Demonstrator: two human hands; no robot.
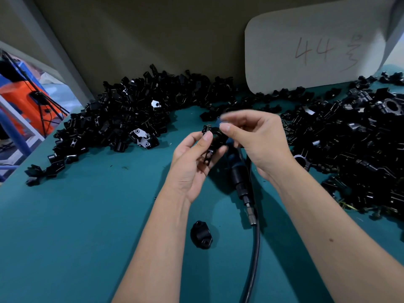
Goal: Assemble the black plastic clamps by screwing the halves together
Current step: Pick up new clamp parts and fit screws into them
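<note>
1. Holding a black clamp half up above the teal table, I'm gripping it in my left hand, thumb curled over its top edge and fingers wrapped behind it.
2. I'm bringing my right hand in against the upper right of that same piece, thumb and forefinger pressed together in a pinch; the fingertips are blurred, so I cannot tell what small thing, if anything, they are pinching.
3. Another loose clamp half is lying flat on the table between my forearms, near my left arm, its two screw holes facing up.
4. An electric screwdriver is lying on the table under my hands, bit end pointing toward me, with its black cable trailing off the bottom edge.
5. A big heap of black parts is sitting to my left against the back wall, and another pile is spreading along my right.
6. A white card marked "44" is leaning against the wall behind the right pile.
</note>
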